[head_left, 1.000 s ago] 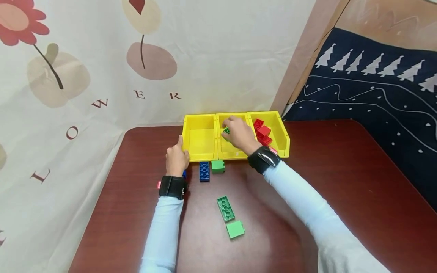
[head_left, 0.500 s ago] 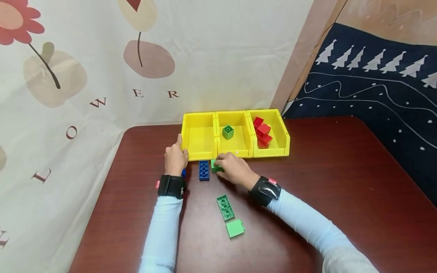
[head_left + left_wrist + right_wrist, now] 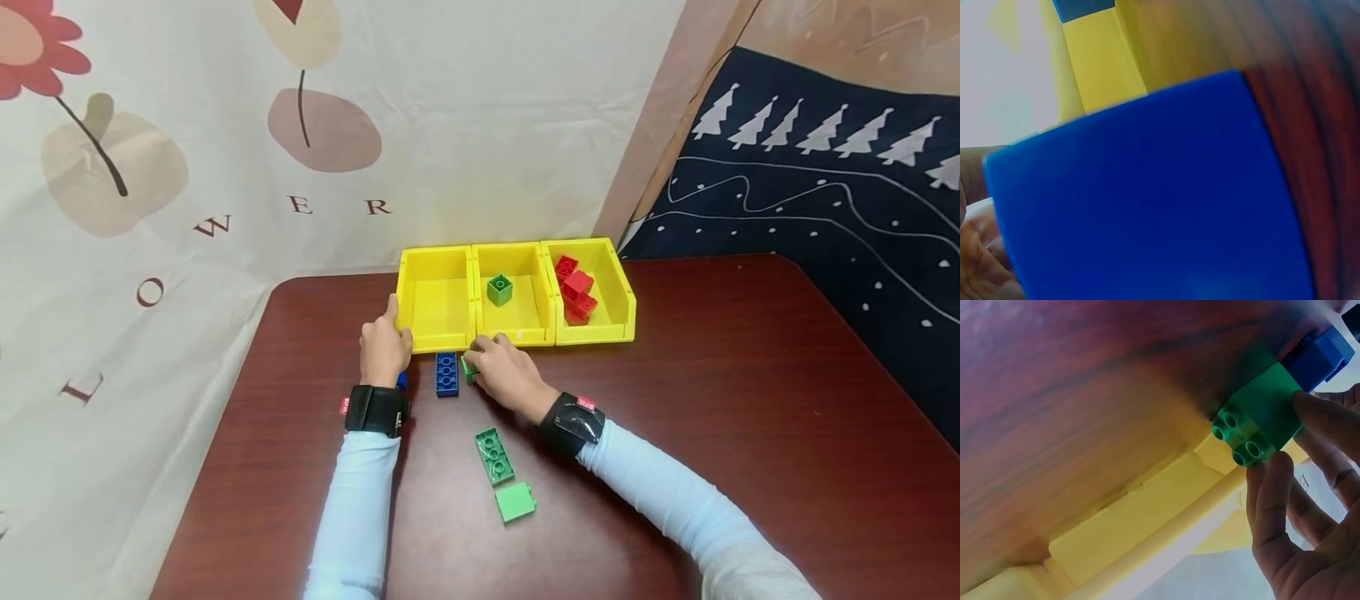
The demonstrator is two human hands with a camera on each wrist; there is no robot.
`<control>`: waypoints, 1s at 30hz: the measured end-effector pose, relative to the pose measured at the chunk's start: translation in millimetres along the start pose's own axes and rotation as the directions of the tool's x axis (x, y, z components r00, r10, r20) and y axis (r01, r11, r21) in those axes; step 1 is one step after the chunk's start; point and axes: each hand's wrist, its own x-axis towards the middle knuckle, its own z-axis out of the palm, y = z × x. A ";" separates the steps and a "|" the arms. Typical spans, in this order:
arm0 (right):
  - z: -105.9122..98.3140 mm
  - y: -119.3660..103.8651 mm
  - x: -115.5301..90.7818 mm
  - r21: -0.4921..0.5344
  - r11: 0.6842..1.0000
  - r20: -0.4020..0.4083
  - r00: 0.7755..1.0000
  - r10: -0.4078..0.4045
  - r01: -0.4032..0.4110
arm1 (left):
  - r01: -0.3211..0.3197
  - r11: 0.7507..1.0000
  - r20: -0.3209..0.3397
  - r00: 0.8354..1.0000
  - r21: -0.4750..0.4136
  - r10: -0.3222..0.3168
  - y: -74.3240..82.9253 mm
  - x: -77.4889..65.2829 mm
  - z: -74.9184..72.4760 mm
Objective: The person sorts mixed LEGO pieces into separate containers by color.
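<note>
My right hand (image 3: 510, 375) is at the front of the yellow bins, pinching a green toy brick (image 3: 1269, 403) that stands on the table. Thumb and fingertips meet its faces in the right wrist view. My left hand (image 3: 382, 350) rests against the left yellow bin (image 3: 438, 343), its index finger straight along the side wall. Close to that hand's wrist lies a blue brick (image 3: 402, 381), mostly hidden from above; its flat face (image 3: 1147, 200) fills much of the left wrist view. Another blue brick (image 3: 446, 375) lies between the hands, studs not clearly visible.
The middle bin (image 3: 528, 312) holds one green brick (image 3: 499, 289). Several red bricks (image 3: 577, 285) are piled in the right bin (image 3: 617, 312). Nearer on the brown table (image 3: 750, 375) lie a green brick with its hollow side up (image 3: 493, 457) and a light green brick (image 3: 516, 502).
My right hand let go of a green brick in the middle bin, moved back to the table in front, and took hold of another green brick. My left hand has stayed at the left bin.
</note>
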 end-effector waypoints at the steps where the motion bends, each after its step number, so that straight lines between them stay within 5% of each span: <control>1: 0.2 0.0 -0.1 -0.007 1.000 -0.006 1.000 -0.010 0.010 | 0.000 1.000 -0.001 1.000 -0.001 0.000 -0.1 -0.1 0.3; 12: -3.2 8.7 -3.2 -0.027 0.997 0.014 0.997 -0.071 0.071 | -0.016 1.000 -0.016 1.000 -0.001 0.016 -2.0 0.3 2.3; 18: -12.9 15.0 -7.2 0.086 0.996 0.076 0.996 -0.042 0.035 | -0.019 1.000 -0.013 1.000 0.000 0.019 -1.5 -0.8 2.5; 25: -45.7 28.0 2.7 0.230 0.970 0.014 0.997 0.073 -0.074 | -0.008 1.000 -0.005 1.000 -0.015 0.008 -1.2 -2.2 1.6; 30: -69.2 43.9 27.6 0.234 0.949 0.036 0.977 0.208 -0.210 | -0.013 1.000 -0.012 1.000 -0.010 0.013 -1.8 -1.5 1.2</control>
